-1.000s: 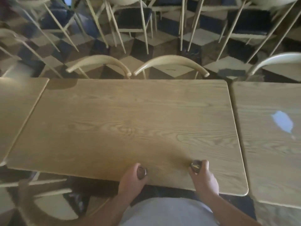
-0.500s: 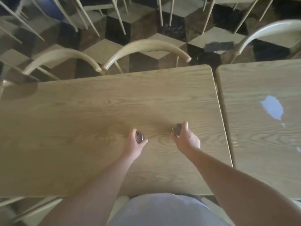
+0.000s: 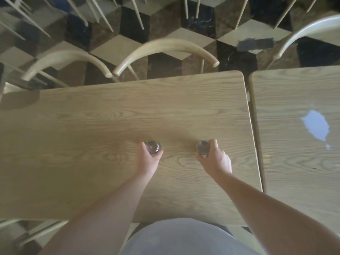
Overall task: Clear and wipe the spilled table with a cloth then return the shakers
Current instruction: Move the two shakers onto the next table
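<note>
- The left hand (image 3: 148,159) grips a small shaker (image 3: 153,146) over the middle of the wooden worktop (image 3: 92,135); its fingers (image 3: 142,146) and thumb curl round the body below the cap.
- This left shaker has a round, shiny metal cap with a cluster of small dark holes. The cap leans away from the person, so the shaker is tilted rather than upright. Its body below the cap looks clear, though the hand hides most of it.
- The right hand (image 3: 214,161) grips a second shaker (image 3: 203,147), thumb on one side and curled fingers on the other, a little to the right of the first and well apart from it.
- The right shaker also carries a round metal cap, darker and duller in this light; no holes can be made out on it. The body below looks like glass, mostly covered by the hand.
- Whether either shaker's base touches the worktop cannot be told.
- Both bare forearms reach in from the near edge, above a grey garment (image 3: 184,238).
- A second worktop (image 3: 294,172) stands just beside the first on the right, bearing a pale bluish patch (image 3: 315,127).
- Curved wooden chair backs (image 3: 165,50) stand at the far edge, over a chequered floor (image 3: 184,21).
</note>
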`<state>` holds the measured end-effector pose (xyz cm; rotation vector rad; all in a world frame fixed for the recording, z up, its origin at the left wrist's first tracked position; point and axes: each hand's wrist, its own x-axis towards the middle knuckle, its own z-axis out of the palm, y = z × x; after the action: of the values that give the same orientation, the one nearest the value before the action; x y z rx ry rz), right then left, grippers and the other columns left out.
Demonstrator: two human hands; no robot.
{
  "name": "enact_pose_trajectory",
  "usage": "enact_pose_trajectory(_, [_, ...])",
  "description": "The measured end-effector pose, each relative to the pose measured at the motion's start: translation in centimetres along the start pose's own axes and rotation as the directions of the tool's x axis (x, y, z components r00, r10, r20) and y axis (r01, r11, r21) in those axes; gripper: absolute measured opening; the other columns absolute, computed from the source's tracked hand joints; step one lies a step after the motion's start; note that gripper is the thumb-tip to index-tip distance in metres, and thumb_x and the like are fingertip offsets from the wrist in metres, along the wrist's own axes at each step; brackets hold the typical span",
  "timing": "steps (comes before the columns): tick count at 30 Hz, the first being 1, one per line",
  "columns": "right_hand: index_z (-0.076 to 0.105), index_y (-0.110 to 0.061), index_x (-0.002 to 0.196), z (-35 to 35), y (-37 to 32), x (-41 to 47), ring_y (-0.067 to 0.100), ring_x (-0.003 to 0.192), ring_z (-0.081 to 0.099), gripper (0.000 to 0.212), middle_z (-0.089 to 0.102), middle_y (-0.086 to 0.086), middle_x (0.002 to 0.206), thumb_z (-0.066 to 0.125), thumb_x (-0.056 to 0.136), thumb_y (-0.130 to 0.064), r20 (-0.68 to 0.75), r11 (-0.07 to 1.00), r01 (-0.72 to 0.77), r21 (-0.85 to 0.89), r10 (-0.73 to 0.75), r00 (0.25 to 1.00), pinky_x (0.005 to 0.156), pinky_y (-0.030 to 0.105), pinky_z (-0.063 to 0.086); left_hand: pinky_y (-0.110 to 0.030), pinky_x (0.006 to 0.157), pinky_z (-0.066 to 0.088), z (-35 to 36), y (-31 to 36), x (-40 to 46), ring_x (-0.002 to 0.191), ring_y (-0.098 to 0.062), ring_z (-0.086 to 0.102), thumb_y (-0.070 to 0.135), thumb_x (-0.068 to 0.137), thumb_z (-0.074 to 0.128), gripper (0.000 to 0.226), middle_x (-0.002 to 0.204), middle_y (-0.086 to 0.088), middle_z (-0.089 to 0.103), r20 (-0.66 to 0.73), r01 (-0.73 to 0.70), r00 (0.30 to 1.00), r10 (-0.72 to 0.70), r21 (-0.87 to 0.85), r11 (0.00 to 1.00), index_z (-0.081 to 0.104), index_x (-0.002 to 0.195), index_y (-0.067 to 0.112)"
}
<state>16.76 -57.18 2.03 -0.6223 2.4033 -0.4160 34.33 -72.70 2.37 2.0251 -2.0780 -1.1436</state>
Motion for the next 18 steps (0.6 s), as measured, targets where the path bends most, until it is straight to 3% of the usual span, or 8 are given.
enact_pose_trajectory(5, [0.031,-0.026,0.129,0.9,1.1,-0.5,0.034,0.083,0.064,0.061,0.068,0.002,0.083,0.063,0.079,-0.039,0.113,0.984,-0.116,0.137,0.1,0.989,0.069,0.037,0.049,-0.039,0.089,0.049,-0.3,-1.0,-0.6,0.103,-0.031,0.06,0.023,0.076,0.077,0.066,0.115,-0.01,0.059,0.062,0.111,0.992,-0.112,0.021,0.994,0.042,0.129,0.004])
enact_pose_trajectory(7, [0.033,-0.027,0.126,0.8,2.2,-1.3,0.034,0.08,0.063,0.052,0.067,0.003,0.083,0.06,0.082,-0.035,0.147,0.985,-0.112,0.133,0.092,0.985,0.068,0.038,0.051,-0.037,0.083,0.051,-0.4,-2.0,-1.5,0.095,-0.031,0.063,0.018,0.081,0.068,0.043,0.107,-0.008,0.063,0.121,0.18,0.975,-0.187,0.064,0.982,0.051,0.12,0.009])
enact_pose_trajectory(9, [0.036,-0.027,0.121,0.5,3.8,-2.6,0.033,0.075,0.061,0.042,0.063,0.003,0.079,0.056,0.083,-0.027,0.176,0.996,-0.077,0.043,0.068,0.982,0.065,0.037,0.051,-0.039,0.079,0.057,-0.7,-3.7,-2.5,0.084,-0.031,0.068,0.018,0.08,0.059,0.018,0.092,-0.006,0.069,0.174,0.213,0.959,-0.222,0.07,0.975,0.059,0.098,0.019])
enact_pose_trajectory(13, [0.045,-0.027,0.104,0.8,6.0,-6.7,0.028,0.07,0.053,0.024,0.051,-0.008,0.07,0.05,0.081,-0.021,0.276,0.991,0.008,-0.133,0.029,0.961,0.06,0.03,0.038,-0.038,0.078,0.057,-1.3,-9.7,-5.8,0.08,-0.024,0.068,0.016,0.08,0.058,0.01,0.083,0.003,0.069,0.282,0.041,0.954,-0.103,0.217,0.975,0.059,0.081,0.026])
enact_pose_trajectory(18, [0.05,-0.025,0.085,4.7,8.4,-12.7,0.029,0.08,0.06,0.008,0.059,-0.002,0.079,0.051,0.078,-0.023,0.301,0.983,-0.176,-0.05,0.183,0.936,0.063,0.029,0.038,-0.036,0.08,0.053,-3.3,-16.2,-8.8,0.086,-0.022,0.066,0.015,0.083,0.061,0.015,0.084,0.002,0.069,0.443,-0.187,0.896,0.013,0.352,0.917,0.056,0.076,0.028])
